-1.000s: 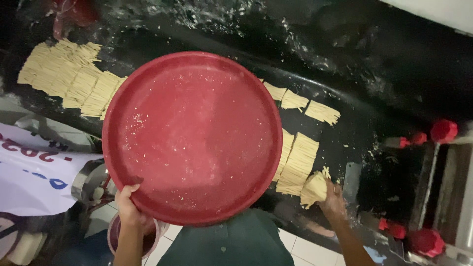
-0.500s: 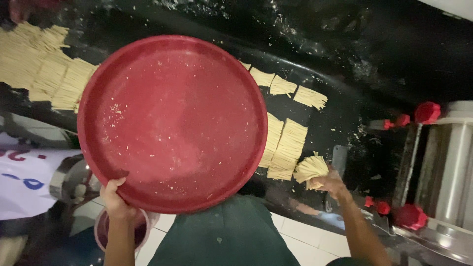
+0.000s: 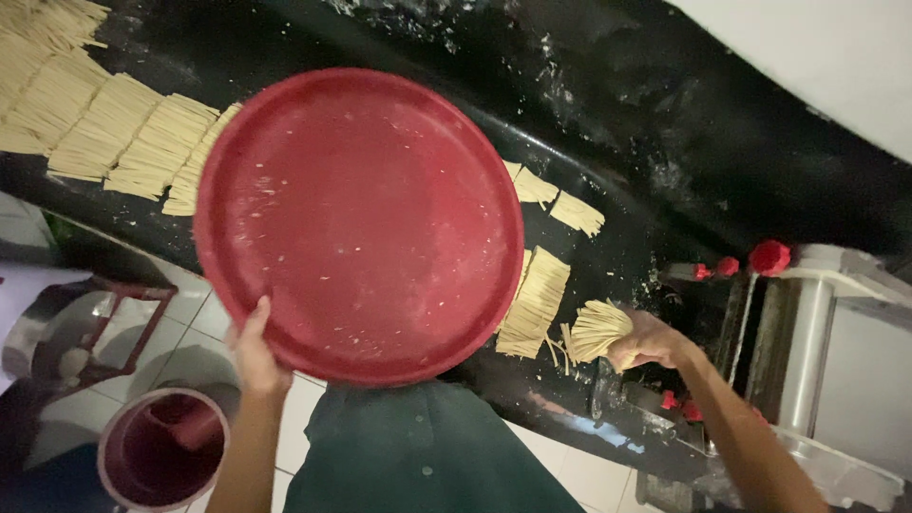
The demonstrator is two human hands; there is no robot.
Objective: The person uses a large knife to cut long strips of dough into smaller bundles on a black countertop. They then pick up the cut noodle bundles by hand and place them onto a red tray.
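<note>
Left hand [image 3: 255,353], closed on rim at 7 o'clock: one round red tray [image 3: 361,223], plastic-looking, flat, flour-speckled, held over the black counter [image 3: 608,123], centre of view. Right hand [image 3: 648,340], at 4 o'clock from tray, closed around one pale noodle bundle [image 3: 597,330], cut strands splaying out. Loose noodle bundles [image 3: 537,302] lie in rows on the counter at 3 and 10 o'clock. One red bucket [image 3: 163,460] at 7 o'clock on the floor. Three red knobs [image 3: 769,256] at 3 o'clock.

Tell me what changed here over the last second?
The right hand lifted a bundle of cut noodles off the black table, fanning it out. The red tray shifted slightly in view. The left hand stays on the tray's rim; the other noodle bundles lie where they were.
</note>
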